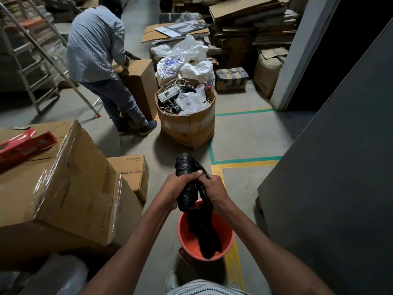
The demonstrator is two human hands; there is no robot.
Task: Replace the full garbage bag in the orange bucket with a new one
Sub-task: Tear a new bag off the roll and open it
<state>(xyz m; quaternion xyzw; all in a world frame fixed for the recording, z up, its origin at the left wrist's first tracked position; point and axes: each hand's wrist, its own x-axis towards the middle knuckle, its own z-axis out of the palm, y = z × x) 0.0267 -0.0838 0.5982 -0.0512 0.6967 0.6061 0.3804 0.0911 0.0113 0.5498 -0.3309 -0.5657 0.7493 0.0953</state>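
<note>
The orange bucket (191, 241) stands on the floor just in front of my feet. A roll of black garbage bags (184, 167) is gripped by my left hand (176, 186) above the bucket. My right hand (214, 188) pinches a black bag (204, 228) that trails off the roll and hangs down into the bucket, its lower end lying against the inside wall.
Large taped cardboard boxes (63, 188) stand close on my left, with a red level (23, 145) on top. An open carton of wires and plastic (187, 116) stands ahead. A person (100, 52) bends over a tall box. A dark panel (331, 167) is on my right.
</note>
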